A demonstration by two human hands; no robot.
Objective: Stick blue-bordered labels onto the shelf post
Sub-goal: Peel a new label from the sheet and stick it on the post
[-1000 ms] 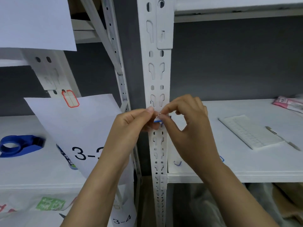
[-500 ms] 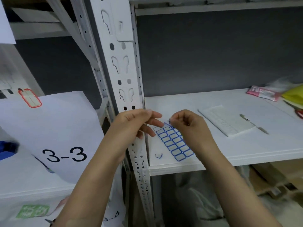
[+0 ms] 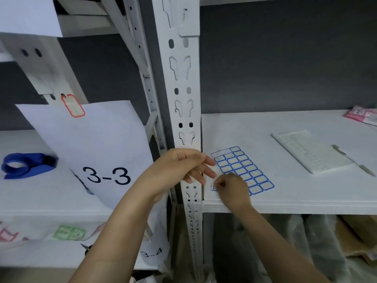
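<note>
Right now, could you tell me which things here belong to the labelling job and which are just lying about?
For the job: label sheet, shelf post, left hand, right hand.

Lying about: blue tape dispenser, white keyboard, pen, pink packet, paper sign.

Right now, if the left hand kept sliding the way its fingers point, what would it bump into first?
The left hand points right, fingers spread in front of the shelf post. Going on, it would probably meet the sheet of blue-bordered labels first, maybe brushing the right hand just below. Depth is unclear.
</note>
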